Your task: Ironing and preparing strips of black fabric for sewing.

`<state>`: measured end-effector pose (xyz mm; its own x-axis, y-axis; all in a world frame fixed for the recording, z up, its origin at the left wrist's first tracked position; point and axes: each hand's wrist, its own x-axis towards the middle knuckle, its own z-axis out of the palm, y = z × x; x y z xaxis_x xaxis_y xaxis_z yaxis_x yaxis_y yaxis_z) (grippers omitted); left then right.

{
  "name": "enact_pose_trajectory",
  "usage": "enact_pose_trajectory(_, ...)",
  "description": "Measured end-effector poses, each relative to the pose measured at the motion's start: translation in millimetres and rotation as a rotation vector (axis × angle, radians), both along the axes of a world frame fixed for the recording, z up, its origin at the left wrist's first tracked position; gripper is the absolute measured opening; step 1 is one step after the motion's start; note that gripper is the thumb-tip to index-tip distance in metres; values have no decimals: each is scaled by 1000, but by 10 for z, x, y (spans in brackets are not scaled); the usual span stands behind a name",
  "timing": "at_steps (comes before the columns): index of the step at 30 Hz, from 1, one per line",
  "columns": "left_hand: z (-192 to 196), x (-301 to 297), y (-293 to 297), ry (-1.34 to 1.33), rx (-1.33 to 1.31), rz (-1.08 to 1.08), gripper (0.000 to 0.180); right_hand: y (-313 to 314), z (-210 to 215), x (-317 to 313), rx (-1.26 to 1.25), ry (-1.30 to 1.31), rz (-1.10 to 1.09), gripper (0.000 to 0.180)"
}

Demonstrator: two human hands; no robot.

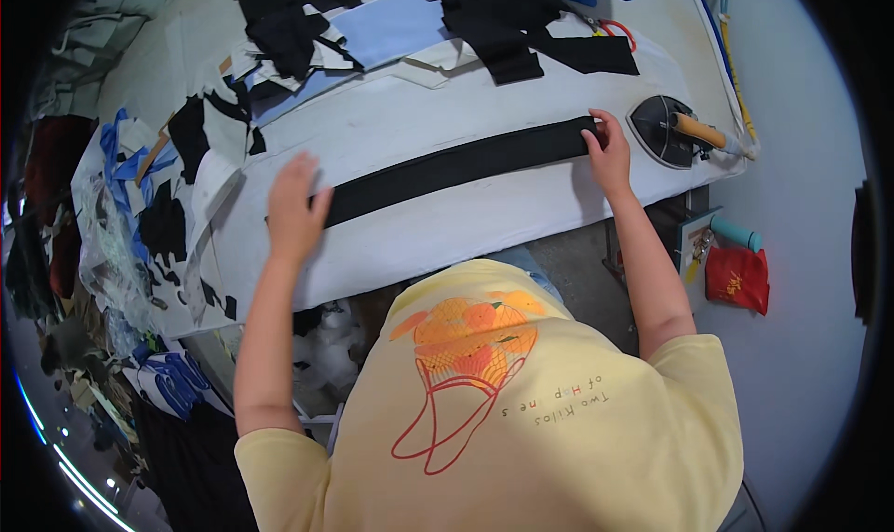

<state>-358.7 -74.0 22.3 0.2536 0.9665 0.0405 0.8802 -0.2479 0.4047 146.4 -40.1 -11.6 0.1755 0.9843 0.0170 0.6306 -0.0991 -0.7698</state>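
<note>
A long black fabric strip (pixel 456 167) lies lengthwise across the white cloth-covered table (pixel 438 217), running from lower left up to the right. Its right end is between the thumb and fingers of my right hand (pixel 610 160); the thumb rests on the strip and the fingers curl at its far edge. Over the left end is my left hand (pixel 298 208), slightly blurred, with the thumb spread away from the fingers. That hand hides the strip's left end, and whether it touches the fabric is hard to tell. Just right of my right hand rests an iron (pixel 663 130) with a wooden handle.
Black fabric pieces (pixel 489 20) and a light blue piece (pixel 391 27) are heaped along the far side. Red-handled scissors (pixel 616 33) lie near them. Scraps and clear plastic (pixel 107 220) crowd the left. A red pouch (pixel 738 279) and a teal bottle (pixel 736 232) sit below the right edge.
</note>
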Motion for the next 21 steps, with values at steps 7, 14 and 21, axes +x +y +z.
enact_pose_trajectory(7,-302,1254,-250,27,-28,-118,67,2,-182,70,135,-373,33,27)
enact_pose_trajectory(14,-433,1149,-393,168,35,-59,64,-111,48,-446,246,-407,636,42)
enact_pose_trajectory(21,-381,1495,-253,49,53,-227,48,-80,-93,-63,209,-452,486,37)
